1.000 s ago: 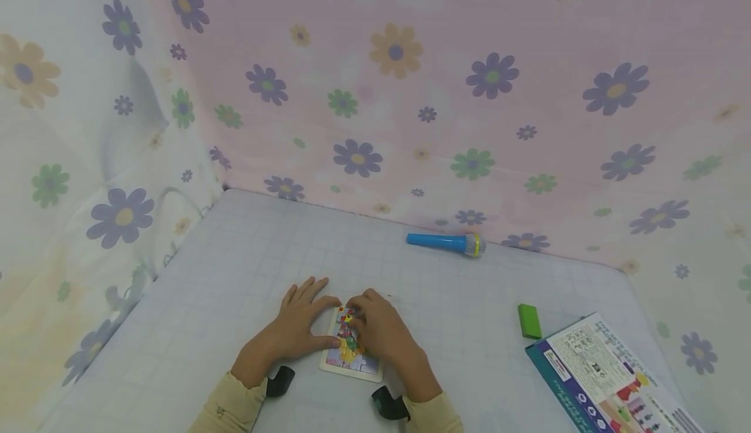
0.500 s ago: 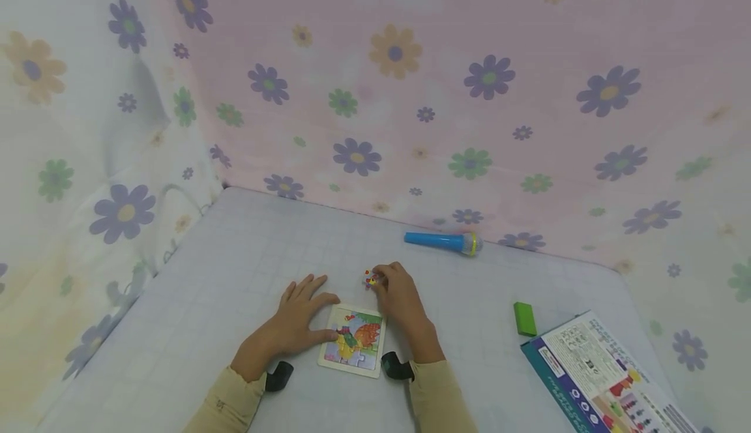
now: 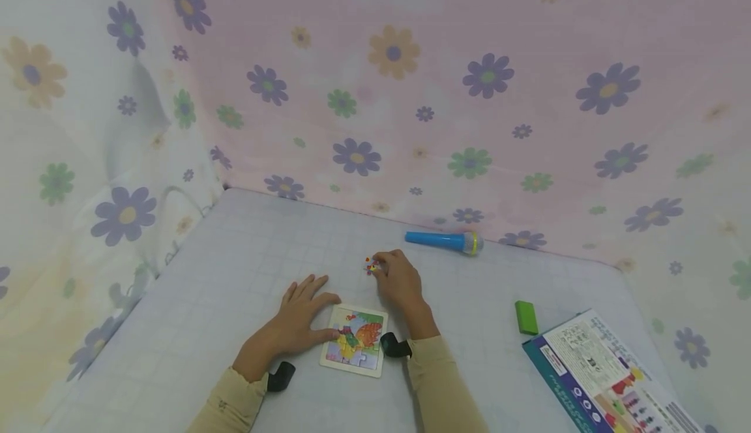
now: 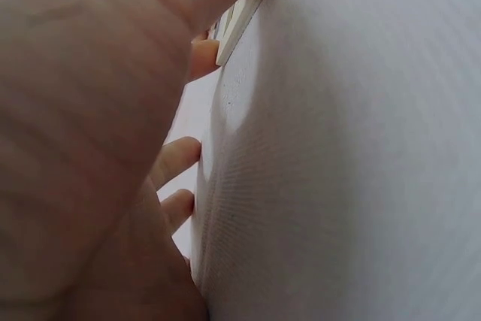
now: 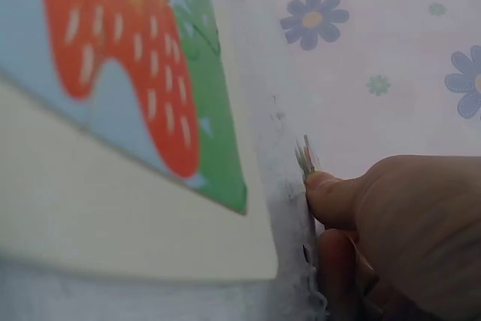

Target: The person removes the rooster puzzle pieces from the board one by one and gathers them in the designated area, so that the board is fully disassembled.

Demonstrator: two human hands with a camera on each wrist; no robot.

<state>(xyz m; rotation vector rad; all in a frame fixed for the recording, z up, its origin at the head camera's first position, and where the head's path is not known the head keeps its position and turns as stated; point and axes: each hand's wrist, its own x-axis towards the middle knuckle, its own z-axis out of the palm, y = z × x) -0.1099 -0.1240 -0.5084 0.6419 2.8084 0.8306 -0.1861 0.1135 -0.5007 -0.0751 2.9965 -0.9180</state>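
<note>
A small square jigsaw puzzle in a cream frame [image 3: 351, 372] lies flat on the table, showing an orange-red hen over blue and green. My left hand [image 3: 299, 319] rests at its left side with fingers spread, the thumb on the frame's edge [image 4: 242, 26] in the left wrist view. Beyond the puzzle's top edge, my right hand [image 3: 401, 280] pinches a small, colourful puzzle piece [image 3: 370, 266] with red and yellow spots between thumb and fingers. In the right wrist view the piece [image 5: 304, 157] is seen nearly edge-on at the thumb tip.
A blue toy microphone [image 3: 444, 242] lies at the table's back edge. To the right are a green block [image 3: 526, 317] and a printed box [image 3: 607, 374]. Flowered cloth [image 3: 411, 107] hangs behind and at both sides.
My right hand has moved from over the puzzle up and away past its top edge, the small piece now in its fingers. The left hand has stayed in place.
</note>
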